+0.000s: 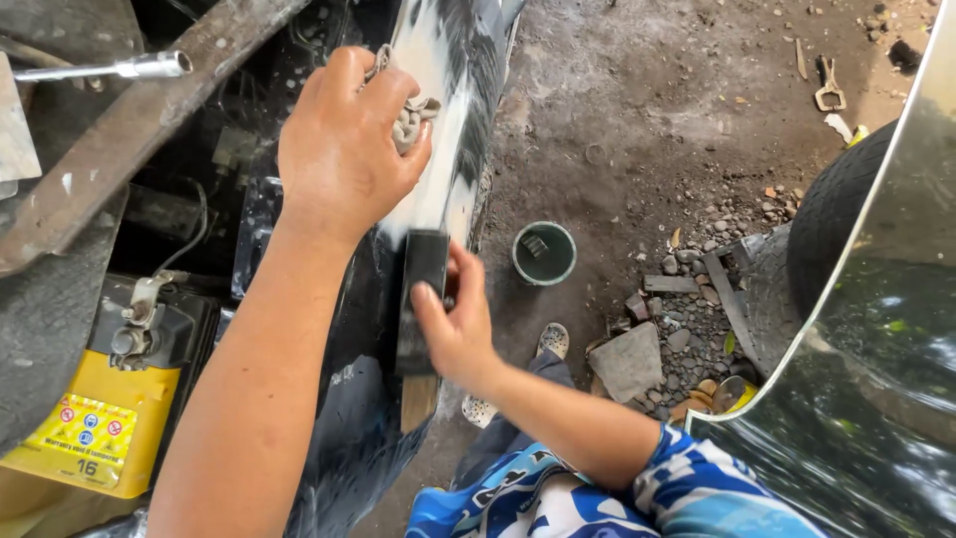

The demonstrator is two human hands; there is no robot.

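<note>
My left hand [339, 149] presses a crumpled grey rag [406, 118] against a black vehicle panel [453, 60] that carries a wide white patch of filler. Just below it, my right hand [453, 319] grips a flat black sanding block [423, 299] whose wooden end sticks out toward me. The block lies lengthwise on the panel, right under the white patch. Both forearms reach in from the bottom of the view, the right one in a blue and white patterned sleeve.
A yellow and black battery [100, 408] sits at the lower left, under a rusty bar [129, 130] and a socket wrench [119, 68]. On the dirt floor stand a green cup [544, 253], stones [629, 361], pliers [829, 92], and a tyre [832, 214] beside a shiny fender [876, 329].
</note>
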